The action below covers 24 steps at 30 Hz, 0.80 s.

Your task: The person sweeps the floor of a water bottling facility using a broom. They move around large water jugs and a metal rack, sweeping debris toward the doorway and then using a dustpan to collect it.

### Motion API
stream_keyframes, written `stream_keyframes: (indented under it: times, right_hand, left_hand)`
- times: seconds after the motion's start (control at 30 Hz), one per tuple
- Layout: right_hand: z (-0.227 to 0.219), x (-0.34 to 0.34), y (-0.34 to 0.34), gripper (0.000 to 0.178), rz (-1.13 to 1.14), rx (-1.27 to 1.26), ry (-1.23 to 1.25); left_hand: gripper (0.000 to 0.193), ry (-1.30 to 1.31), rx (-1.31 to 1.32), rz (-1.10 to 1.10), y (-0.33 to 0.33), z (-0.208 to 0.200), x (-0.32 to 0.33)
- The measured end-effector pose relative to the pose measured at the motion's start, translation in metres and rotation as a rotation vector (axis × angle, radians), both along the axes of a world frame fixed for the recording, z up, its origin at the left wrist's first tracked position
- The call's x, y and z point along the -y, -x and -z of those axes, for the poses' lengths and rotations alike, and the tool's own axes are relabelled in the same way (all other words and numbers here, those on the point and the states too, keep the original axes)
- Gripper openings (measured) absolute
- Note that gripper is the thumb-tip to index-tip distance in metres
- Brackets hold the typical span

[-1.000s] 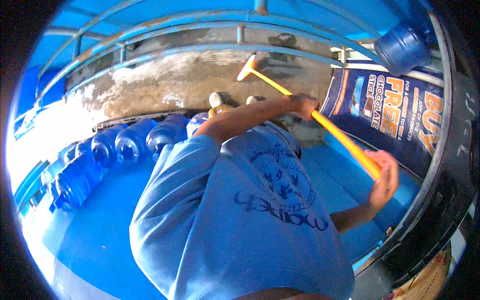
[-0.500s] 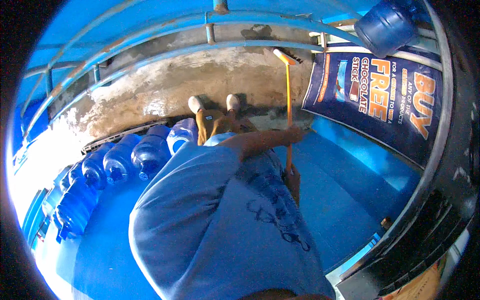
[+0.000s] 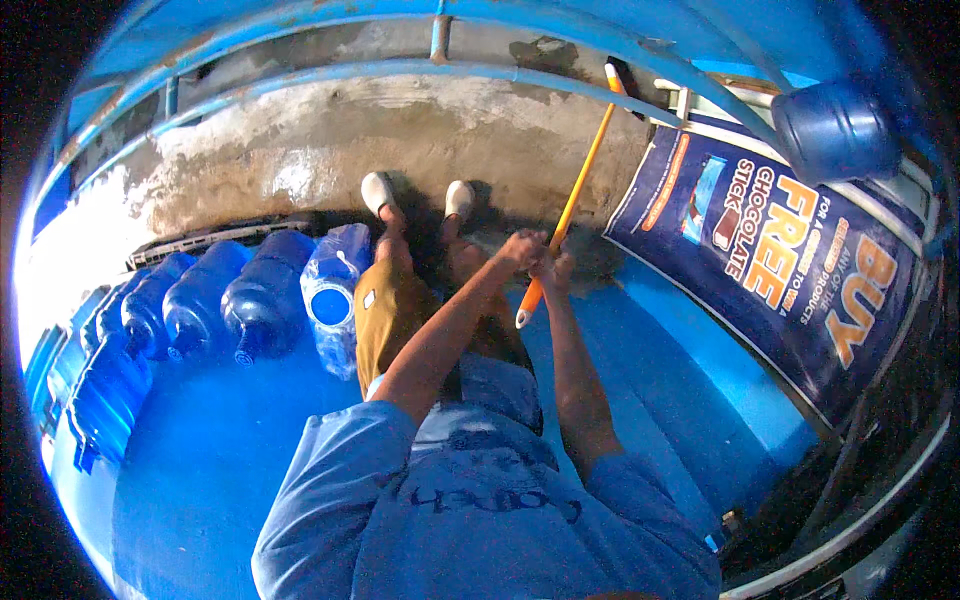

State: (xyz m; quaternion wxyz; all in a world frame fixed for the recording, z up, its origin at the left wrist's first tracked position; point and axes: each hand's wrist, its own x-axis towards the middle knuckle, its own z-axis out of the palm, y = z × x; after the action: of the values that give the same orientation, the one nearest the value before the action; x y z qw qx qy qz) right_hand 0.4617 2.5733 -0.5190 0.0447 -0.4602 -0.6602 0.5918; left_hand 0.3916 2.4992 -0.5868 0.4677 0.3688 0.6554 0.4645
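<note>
A long-handled brush (image 3: 586, 172) slants from near my waist up to the wet concrete floor. Its handle is yellow and orange, with a pale tip at the near end. The dark-bristled head lies at the far end, partly behind the blue railing. My left hand (image 3: 524, 249) is closed around the lower part of the handle. Just beside it, nearer the handle's end, my right hand (image 3: 553, 270) also grips it. The two hands almost touch, and some fingers are hidden behind the handle.
Several blue water jugs (image 3: 262, 310) lie on the blue surface to the left, one plastic-wrapped jug (image 3: 335, 290) by my leg. A blue railing (image 3: 400, 68) crosses the far side. At right hang a printed banner (image 3: 740, 260) and another blue jug (image 3: 835, 130).
Both hands have moved away from my body and leftward, and now sit close together on the handle. The brush has gone from nearly upright in view to slanted, its head farther right.
</note>
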Motion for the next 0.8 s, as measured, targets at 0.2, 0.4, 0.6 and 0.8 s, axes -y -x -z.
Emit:
stream_keyframes:
  times: [0.2, 0.4, 0.6, 0.8]
  right_hand:
    - [-0.086, 0.040, -0.018, 0.051, -0.018, 0.451, 0.212]
    - [-0.213, 0.054, -0.033, 0.063, -0.320, 0.559, 0.260]
    - [-0.262, 0.090, -0.013, 0.062, -0.741, 0.522, 0.074]
    - [-0.316, 0.103, 0.008, 0.061, -0.568, 0.743, 0.270]
  left_hand:
    - [0.033, 0.074, 1.084, -0.390, 0.011, 0.024, -0.028]
    - [0.025, 0.042, 1.493, -0.707, 0.023, -0.013, -0.026]
    - [0.017, 0.055, 1.281, -0.966, 0.038, -0.051, 0.053]
    - [0.018, 0.103, 1.188, -1.145, 0.044, -0.102, 0.088]
